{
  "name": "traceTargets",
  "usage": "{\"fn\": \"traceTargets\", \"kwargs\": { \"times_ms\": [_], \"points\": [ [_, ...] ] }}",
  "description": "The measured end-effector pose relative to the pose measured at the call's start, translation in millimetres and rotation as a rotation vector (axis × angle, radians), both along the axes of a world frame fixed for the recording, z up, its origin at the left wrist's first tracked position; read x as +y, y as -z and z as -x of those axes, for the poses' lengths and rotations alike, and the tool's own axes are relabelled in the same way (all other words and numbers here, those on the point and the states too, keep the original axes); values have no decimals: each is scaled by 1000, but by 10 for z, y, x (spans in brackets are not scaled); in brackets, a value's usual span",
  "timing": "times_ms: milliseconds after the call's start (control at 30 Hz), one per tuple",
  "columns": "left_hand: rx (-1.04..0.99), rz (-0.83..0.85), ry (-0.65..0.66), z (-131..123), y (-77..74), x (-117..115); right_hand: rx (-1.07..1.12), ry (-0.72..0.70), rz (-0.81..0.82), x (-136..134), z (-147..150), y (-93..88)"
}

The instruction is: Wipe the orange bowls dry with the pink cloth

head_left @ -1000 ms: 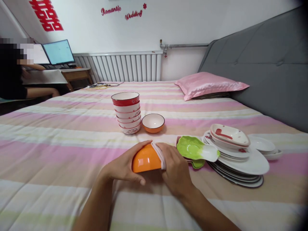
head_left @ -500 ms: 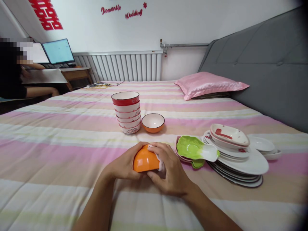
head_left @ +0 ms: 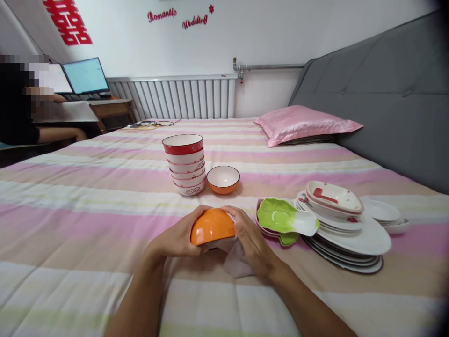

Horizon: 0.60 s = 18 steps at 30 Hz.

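Note:
An orange bowl point(head_left: 212, 225) is held bottom-up just above the striped bedspread point(head_left: 87, 220). My left hand point(head_left: 175, 238) grips its left side with curled fingers. My right hand point(head_left: 250, 241) curls round its right side and presses a pale cloth point(head_left: 236, 260) against it; the cloth hangs down under the bowl. A second orange bowl point(head_left: 223, 179) sits upright farther back, beside a stack of red-and-white bowls point(head_left: 184, 164).
To the right lie a green leaf-shaped dish point(head_left: 284, 217) and a pile of white plates point(head_left: 351, 229) with small dishes. A pink pillow point(head_left: 305, 122) leans at the grey headboard point(head_left: 382, 89). Another person point(head_left: 21, 107) sits at a desk with monitors point(head_left: 86, 76), far left.
The bowl has been turned so more of its orange underside faces up. My right hand slid down its right side, and the cloth now hangs below the bowl.

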State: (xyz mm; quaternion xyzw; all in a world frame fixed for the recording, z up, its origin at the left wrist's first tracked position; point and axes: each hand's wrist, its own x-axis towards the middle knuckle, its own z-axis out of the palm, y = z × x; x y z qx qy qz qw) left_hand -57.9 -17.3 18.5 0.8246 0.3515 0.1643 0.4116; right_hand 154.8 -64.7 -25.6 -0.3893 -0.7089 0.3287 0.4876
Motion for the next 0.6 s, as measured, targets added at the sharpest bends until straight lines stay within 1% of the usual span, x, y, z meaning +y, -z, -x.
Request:
{"fn": "traceTargets", "kwargs": {
  "times_ms": [100, 200, 300, 367, 467, 600],
  "points": [
    [-1, 6, -8, 0, 1, -3, 110, -47, 77, 18, -4, 31],
    [3, 4, -7, 4, 2, -4, 285, -131, 163, 34, 7, 58],
    [-8, 10, -4, 8, -1, -4, 428, -190, 180, 61, 12, 74],
    [-22, 31, -5, 8, -5, -5, 443, -164, 161, 82, 2, 80],
    [-20, 60, -25, 3, -11, -4, 362, -58, 128, 100, -26, 82],
    [-2, 54, -66, 5, -5, 9, 213, 73, -9, 98, -54, 75]
  ]
}}
